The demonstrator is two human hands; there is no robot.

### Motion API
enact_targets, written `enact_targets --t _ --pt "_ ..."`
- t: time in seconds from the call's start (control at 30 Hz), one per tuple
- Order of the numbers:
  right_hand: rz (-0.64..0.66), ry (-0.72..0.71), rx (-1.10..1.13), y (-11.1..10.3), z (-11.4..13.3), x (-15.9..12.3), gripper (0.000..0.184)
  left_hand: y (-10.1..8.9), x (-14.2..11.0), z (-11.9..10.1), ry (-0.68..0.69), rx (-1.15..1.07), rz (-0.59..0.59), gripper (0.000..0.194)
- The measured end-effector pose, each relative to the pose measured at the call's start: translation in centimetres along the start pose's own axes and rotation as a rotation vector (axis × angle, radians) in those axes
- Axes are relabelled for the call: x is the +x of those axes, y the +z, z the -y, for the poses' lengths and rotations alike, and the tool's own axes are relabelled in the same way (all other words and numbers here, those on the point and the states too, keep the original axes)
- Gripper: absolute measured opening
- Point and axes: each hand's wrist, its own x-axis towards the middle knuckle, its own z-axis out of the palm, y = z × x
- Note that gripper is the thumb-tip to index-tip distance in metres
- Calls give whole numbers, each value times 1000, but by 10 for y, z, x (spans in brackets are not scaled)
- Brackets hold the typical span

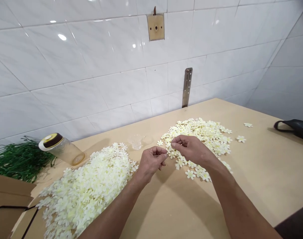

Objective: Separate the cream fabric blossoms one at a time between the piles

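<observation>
Here, the left hand (151,162), thumb and fingertips close together, is beside the larger flower pile (96,186); I cannot tell whether it grips anything. The right hand (190,148), curled likewise, is by the smaller flower pile (206,132), its grip unclear. These 2 piles lie on the tabletop (261,166).

no text, label, brand, number or sign can be read: not on the bottle (69,153) near the surface's (253,166) far edge, nor on the square wall plate (153,34).
</observation>
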Motion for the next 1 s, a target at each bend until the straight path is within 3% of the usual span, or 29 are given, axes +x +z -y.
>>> enact_targets --t 0.07,0.17,0.3,0.4,0.57,0.83,1.0 --pt "100 8 8 3 1 -1 25 -3 -1 1 -7 8 -40 17" --pt "-12 2 -110 5 -3 1 23 -4 -4 3 39 174 -68 17" --pt "-168 18 -206 2 -7 5 23 5 -13 7 250 556 71 20" --pt "-163 21 -201 2 -7 5 23 16 -17 14 348 752 162 28" --pt "-149 -1 -209 4 -6 5 20 28 -12 23 395 912 208 28" --pt "-159 -18 -224 4 -8 6 18 25 -7 24 387 749 155 17" --pt "-83 -26 -183 6 -7 4 19 16 -6 24 245 482 59 11"
